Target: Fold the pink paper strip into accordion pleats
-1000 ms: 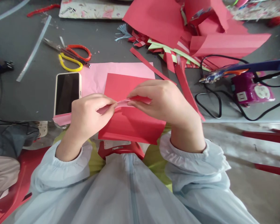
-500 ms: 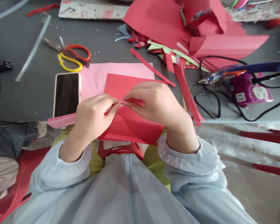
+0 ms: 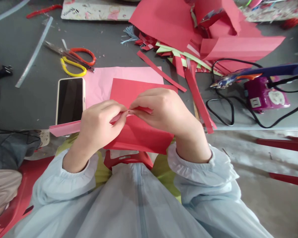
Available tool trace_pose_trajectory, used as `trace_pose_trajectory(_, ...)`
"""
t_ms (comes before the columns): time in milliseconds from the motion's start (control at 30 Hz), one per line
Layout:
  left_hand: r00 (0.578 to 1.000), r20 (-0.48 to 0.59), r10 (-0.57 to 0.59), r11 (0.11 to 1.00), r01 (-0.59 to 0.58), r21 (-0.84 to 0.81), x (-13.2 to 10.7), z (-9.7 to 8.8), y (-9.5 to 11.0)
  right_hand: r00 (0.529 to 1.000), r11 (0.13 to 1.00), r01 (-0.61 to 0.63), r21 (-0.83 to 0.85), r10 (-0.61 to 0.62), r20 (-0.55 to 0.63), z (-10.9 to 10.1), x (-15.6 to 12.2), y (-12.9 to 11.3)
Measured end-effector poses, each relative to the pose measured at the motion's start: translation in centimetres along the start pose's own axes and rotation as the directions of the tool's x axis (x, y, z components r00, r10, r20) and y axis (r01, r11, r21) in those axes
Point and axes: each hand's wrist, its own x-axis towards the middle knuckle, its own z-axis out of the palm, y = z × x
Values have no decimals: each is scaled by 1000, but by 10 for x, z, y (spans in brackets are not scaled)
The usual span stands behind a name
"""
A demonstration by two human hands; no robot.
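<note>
A folded pink paper strip [image 3: 66, 128], several layers thick, sticks out to the left of my left hand [image 3: 103, 124]. That hand is closed around it, thumb and forefinger pinching its inner end. My right hand [image 3: 161, 109] is pinched shut at the same spot, its fingertips meeting the left ones; only a sliver of pink shows between them. Beneath both hands lies a red paper sheet [image 3: 139, 132], its near edge hanging past the table edge. A larger pink sheet [image 3: 99, 84] is partly under the red one.
Left of the sheets lie a phone [image 3: 71, 99] and scissors [image 3: 75, 61] with red and yellow handles. Red paper scraps [image 3: 166, 26] pile up at the back. At right, a glue gun [image 3: 260, 72] and its black cord lie by a purple power socket [image 3: 265, 96].
The pinched fingertips have shifted very slightly, and less pink shows between them. Both hands otherwise keep their place over the red sheet.
</note>
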Motion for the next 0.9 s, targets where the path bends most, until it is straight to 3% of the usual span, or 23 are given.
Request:
trace_pose_trajectory(267,999,23,35,997,-34,-71,2,-2,-1,999,999,38,31,-39,23,1,0,1)
trace_pose_trajectory(400,998,56,3,996,2,-93,1,-5,-3,997,999,14,48,-18,81,-6,-1,2)
trace_pose_trajectory(567,998,65,-13,997,18,-77,0,-10,-4,994,998,-17,53,11,106,-13,-4,6)
trace_pose_trajectory(900,998,67,14,1000,-13,-1,-3,-6,-3,997,997,28,75,-33,73,-7,-2,8)
